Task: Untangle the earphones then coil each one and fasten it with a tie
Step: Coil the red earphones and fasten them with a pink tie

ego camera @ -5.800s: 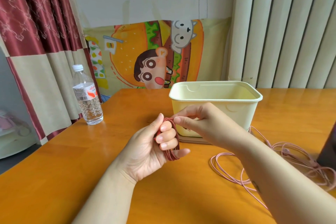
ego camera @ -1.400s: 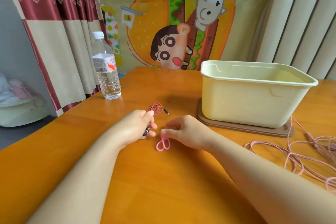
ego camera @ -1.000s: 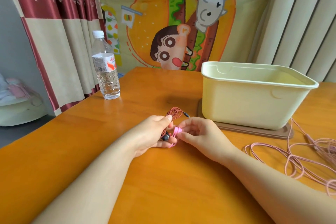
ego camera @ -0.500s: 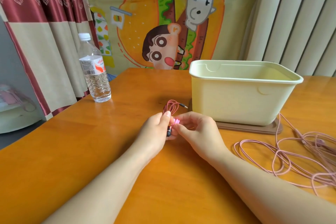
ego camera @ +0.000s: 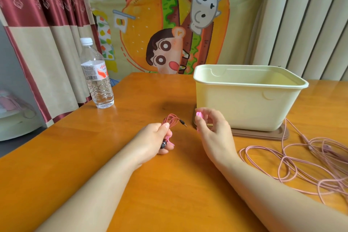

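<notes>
Separation: right grip (ego camera: pixel 212 130) drawn away, pinching pink tie (ego camera: pixel 199 114); left grip (ego camera: pixel 154 137) clamped on red earphone coil (ego camera: pixel 172 119).

On the bench (ego camera: pixel 169 184), the left hand (ego camera: pixel 152 139) is holding the coiled earphones (ego camera: pixel 171 119) at centre, and the right hand (ego camera: pixel 212 130), at its three o'clock, is pinching the tie (ego camera: pixel 199 114). The water bottle (ego camera: pixel 97 79) is standing at ten o'clock. The plastic tub (ego camera: pixel 244 107) is sitting on a mat (ego camera: pixel 263 135) at two o'clock. The loose earphones (ego camera: pixel 301 162) are lying at four o'clock.
</notes>
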The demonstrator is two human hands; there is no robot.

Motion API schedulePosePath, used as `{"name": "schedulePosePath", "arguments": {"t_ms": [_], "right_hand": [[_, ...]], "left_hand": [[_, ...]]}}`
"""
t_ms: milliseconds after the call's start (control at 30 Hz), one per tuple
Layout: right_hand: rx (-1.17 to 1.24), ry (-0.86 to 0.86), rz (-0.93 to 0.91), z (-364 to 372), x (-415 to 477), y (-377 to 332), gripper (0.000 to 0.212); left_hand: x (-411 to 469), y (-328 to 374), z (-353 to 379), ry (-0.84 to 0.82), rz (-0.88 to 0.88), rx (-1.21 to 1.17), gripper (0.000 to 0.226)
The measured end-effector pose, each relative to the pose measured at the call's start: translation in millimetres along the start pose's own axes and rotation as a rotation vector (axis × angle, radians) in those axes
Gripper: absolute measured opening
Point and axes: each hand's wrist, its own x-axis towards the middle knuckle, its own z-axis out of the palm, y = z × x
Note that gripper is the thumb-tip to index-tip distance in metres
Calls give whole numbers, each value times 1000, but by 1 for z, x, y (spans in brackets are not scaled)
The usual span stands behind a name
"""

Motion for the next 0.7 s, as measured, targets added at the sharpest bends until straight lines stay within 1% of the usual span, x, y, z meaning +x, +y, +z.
{"name": "schedulePosePath", "arguments": {"t_ms": [100,233,400,500,567,700], "right_hand": [[-10,-18,-80,1,-3,-4,10],[19,-69,-92,0,-5,-6,7],[50,-102,-134,0,-6,-8,5],[59,-117,-214,0,-9,-11,8],[53,-129,-273,0,-12,-13,11],[55,-127,-338,1,-15,-18,15]], "left_hand": [[-2,5,-7,2,-19,-135,35],[-5,10,-11,-9,-34,-335,30],[-8,16,-13,19,81,-492,31],[-12,20,-12,-17,158,-609,30],[-15,22,-12,-45,194,-621,30],[-20,23,-12,-110,235,-511,30]]}}
